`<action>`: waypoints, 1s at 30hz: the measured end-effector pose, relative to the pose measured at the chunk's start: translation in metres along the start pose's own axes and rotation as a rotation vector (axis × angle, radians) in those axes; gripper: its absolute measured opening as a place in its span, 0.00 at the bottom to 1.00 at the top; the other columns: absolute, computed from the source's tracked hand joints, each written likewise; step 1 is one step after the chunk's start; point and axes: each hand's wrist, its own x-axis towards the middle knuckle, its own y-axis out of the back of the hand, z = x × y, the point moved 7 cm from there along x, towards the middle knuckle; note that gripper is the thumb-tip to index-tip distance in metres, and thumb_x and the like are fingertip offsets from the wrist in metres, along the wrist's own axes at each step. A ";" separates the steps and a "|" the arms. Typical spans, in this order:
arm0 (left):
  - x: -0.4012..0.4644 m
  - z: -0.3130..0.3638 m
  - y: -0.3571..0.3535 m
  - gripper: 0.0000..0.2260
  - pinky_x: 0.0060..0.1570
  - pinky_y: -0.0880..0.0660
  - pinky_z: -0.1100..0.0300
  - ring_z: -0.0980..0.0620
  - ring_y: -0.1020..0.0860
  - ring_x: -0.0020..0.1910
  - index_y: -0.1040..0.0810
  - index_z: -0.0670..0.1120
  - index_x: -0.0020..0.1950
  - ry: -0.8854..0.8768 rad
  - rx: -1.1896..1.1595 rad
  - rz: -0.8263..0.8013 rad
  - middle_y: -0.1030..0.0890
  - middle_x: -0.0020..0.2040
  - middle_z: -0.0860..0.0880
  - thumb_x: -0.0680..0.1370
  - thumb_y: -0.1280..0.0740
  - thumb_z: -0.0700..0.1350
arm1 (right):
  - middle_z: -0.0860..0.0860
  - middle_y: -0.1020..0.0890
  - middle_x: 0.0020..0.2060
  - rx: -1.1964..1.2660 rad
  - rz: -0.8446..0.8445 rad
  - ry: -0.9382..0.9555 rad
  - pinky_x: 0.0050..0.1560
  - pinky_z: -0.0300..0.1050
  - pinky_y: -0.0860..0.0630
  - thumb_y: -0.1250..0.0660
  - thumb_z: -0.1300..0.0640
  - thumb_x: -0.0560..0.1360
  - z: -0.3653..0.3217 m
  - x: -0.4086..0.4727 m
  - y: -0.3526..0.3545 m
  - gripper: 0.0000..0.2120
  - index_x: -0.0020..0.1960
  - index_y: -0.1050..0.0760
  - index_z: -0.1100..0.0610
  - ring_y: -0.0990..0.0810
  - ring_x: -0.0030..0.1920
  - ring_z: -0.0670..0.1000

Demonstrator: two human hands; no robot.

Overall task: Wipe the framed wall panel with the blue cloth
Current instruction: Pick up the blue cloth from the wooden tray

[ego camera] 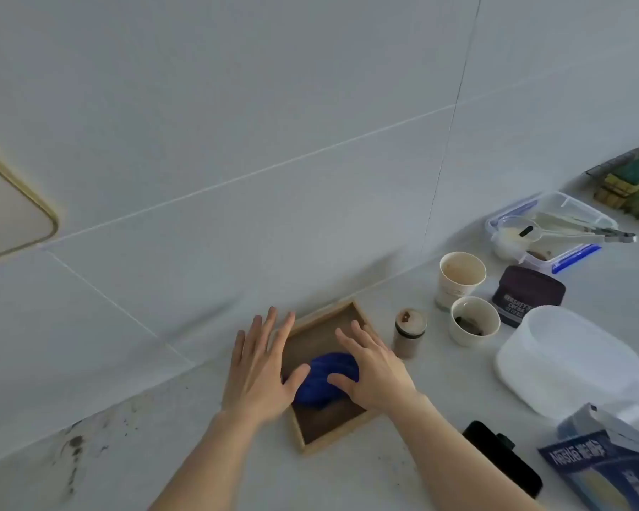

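A crumpled blue cloth lies in a shallow wooden tray with a brown bottom, on the white counter by the wall. My left hand lies flat with fingers spread over the tray's left rim, its thumb touching the cloth. My right hand rests on the cloth's right side, fingers spread, thumb pressed on the blue fabric. A framed panel with a thin gold rim and beige face sits on the tiled wall at the far left, partly cut off by the image edge.
Right of the tray stand a small jar, two used cups, a dark tub, a white container, a clear box with tongs, a black phone and a blue carton. Dark stains mark the counter's left.
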 end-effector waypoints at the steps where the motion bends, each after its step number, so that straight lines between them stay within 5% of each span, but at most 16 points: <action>1: 0.001 0.001 -0.009 0.40 0.81 0.62 0.48 0.48 0.62 0.84 0.65 0.61 0.82 -0.002 -0.017 -0.045 0.64 0.85 0.53 0.81 0.41 0.64 | 0.48 0.51 0.86 0.009 -0.033 0.003 0.83 0.57 0.41 0.34 0.36 0.80 0.003 0.002 -0.007 0.40 0.85 0.51 0.42 0.54 0.86 0.54; 9: 0.008 0.006 -0.062 0.42 0.82 0.54 0.51 0.50 0.54 0.85 0.57 0.59 0.84 -0.006 -0.010 -0.214 0.52 0.86 0.52 0.80 0.32 0.59 | 0.52 0.44 0.86 -0.085 -0.165 -0.046 0.83 0.57 0.41 0.32 0.48 0.82 0.029 0.011 -0.043 0.35 0.84 0.46 0.46 0.47 0.85 0.57; 14: 0.009 0.003 -0.075 0.37 0.77 0.36 0.52 0.50 0.31 0.77 0.43 0.56 0.82 0.022 0.042 -0.217 0.30 0.78 0.54 0.78 0.28 0.57 | 0.54 0.35 0.82 -0.147 -0.142 -0.031 0.79 0.54 0.33 0.32 0.57 0.82 0.034 0.011 -0.048 0.30 0.82 0.37 0.50 0.38 0.82 0.58; 17: 0.008 0.001 -0.074 0.30 0.70 0.30 0.56 0.51 0.24 0.69 0.36 0.57 0.78 0.058 0.074 -0.164 0.22 0.69 0.56 0.78 0.28 0.55 | 0.53 0.24 0.72 -0.157 -0.085 -0.036 0.68 0.50 0.25 0.34 0.59 0.83 0.034 0.013 -0.045 0.24 0.77 0.30 0.51 0.28 0.71 0.55; 30: 0.007 -0.001 -0.019 0.15 0.64 0.30 0.57 0.52 0.23 0.63 0.24 0.56 0.67 0.008 0.066 -0.057 0.18 0.62 0.56 0.81 0.33 0.55 | 0.47 0.16 0.60 0.000 0.093 -0.103 0.55 0.44 0.24 0.34 0.58 0.82 0.014 0.008 0.007 0.13 0.63 0.18 0.49 0.19 0.60 0.52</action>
